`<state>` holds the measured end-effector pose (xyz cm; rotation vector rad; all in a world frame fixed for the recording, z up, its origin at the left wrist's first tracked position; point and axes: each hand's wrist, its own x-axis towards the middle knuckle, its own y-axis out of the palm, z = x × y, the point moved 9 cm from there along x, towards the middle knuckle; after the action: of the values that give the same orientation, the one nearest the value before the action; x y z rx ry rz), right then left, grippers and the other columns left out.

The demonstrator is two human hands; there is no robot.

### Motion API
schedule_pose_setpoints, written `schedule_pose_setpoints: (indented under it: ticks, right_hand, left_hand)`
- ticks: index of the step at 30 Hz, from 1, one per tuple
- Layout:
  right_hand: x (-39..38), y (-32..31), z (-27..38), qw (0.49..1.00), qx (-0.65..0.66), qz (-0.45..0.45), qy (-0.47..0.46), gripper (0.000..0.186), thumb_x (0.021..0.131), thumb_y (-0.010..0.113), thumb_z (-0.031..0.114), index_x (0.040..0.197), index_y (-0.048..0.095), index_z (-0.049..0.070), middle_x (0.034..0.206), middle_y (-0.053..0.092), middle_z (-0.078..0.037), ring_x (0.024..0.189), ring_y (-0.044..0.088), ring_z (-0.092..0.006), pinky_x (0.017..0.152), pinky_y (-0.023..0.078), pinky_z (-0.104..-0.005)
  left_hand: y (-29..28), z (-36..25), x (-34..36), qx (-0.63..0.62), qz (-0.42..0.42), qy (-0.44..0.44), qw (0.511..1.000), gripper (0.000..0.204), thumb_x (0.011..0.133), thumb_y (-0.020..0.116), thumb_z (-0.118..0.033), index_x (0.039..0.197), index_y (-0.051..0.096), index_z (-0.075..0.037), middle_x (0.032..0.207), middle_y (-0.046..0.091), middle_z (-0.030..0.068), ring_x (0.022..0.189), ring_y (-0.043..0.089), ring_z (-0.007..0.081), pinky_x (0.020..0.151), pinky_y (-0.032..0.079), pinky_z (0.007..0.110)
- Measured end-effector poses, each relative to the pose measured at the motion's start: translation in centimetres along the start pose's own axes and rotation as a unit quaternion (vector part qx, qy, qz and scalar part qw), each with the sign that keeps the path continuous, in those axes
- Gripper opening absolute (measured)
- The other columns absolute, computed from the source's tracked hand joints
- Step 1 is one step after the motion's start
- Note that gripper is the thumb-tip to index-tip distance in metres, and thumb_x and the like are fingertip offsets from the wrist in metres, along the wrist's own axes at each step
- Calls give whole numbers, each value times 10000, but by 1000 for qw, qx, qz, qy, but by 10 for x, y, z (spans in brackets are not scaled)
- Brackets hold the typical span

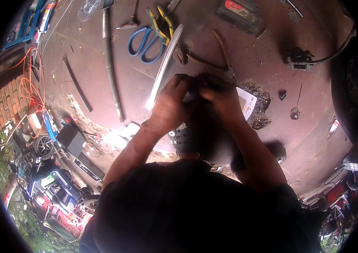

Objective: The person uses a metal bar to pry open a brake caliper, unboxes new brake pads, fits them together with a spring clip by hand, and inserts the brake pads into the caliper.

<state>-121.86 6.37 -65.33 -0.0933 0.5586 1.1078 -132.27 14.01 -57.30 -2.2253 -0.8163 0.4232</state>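
My left hand [171,101] and my right hand [221,96] meet at the centre, fingers curled round a small dark purplish object [195,87], which is mostly hidden and too shadowed to name. A long silver bar [163,63] lies just beyond my left hand, with blue-handled scissors [145,45] and yellow-handled pliers [160,26] above it. Brown-handled pliers [223,48] lie above my right hand. A white printed paper [243,103] lies beside my right wrist, by a dark grimy patch [260,111]. A perforated dark shoe [181,139] shows below, between my forearms.
The stained brown floor [309,139] holds a long rod [110,67], a plastic case [240,17], a part with a cable [301,59] and a thin tool [295,109]. Orange cable [29,84] and cluttered scooters [56,194] are at left; a dark tyre [352,84] is at right.
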Motion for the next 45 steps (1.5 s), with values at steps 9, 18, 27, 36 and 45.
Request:
schedule_pose_setpoints:
  ticks: [9,18,27,36,45]
  right_hand:
    - [-4,6,43,962,-233,2,-141,421,702,687,126,1100,633,-1,1024,635,-132,959,615,-214,866,480,-325]
    - [-4,11,42,981,-159,63,-91,393,708,700,104,1079,616,6,1037,603,-133,970,598,-225,861,476,-347]
    - [-8,11,17,997,-64,50,-11,361,765,748,142,1062,622,-21,941,660,-90,873,625,-157,773,500,-301]
    - [-10,3,13,999,-13,12,-43,286,789,727,160,996,644,-20,887,669,-102,813,640,-173,753,511,-310]
    - [-7,9,36,991,-96,44,-80,284,782,720,181,991,665,-4,900,669,-121,848,650,-209,782,500,-336]
  left_hand:
    - [5,27,2,-252,142,-174,941,371,803,716,-22,1150,600,36,992,682,113,830,651,157,747,522,305]
    - [-5,20,6,-196,95,-40,975,227,790,722,-58,1006,668,-8,910,687,83,798,622,109,722,503,273]
    - [-1,29,-2,-284,43,-161,944,210,798,685,-69,977,656,35,869,680,83,811,640,115,731,523,265]
    - [11,36,-3,-370,84,-222,898,203,800,683,-60,990,658,8,877,678,63,821,612,113,772,493,258]
    - [7,36,-6,-431,42,-285,855,214,808,651,-28,1014,645,29,898,664,68,846,622,124,790,497,256]
